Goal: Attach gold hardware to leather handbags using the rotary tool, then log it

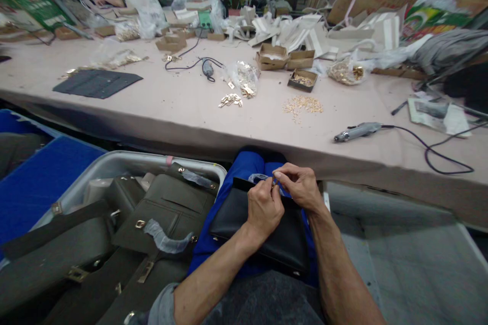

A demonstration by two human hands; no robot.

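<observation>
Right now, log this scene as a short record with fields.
left hand: rests on a flat black leather bag, fingers pinched at its top edge
right hand: fingertips meet the left's on a small piece, too small to identify
bag support: blue cloth over the lap
beside lap: grey plastic bin holding olive-green leather bags
table: pale pink worktable with a heap of small gold metal parts and a grey corded pen-shaped tool

text: none legible | green sign (36, 7): print blurred
</observation>
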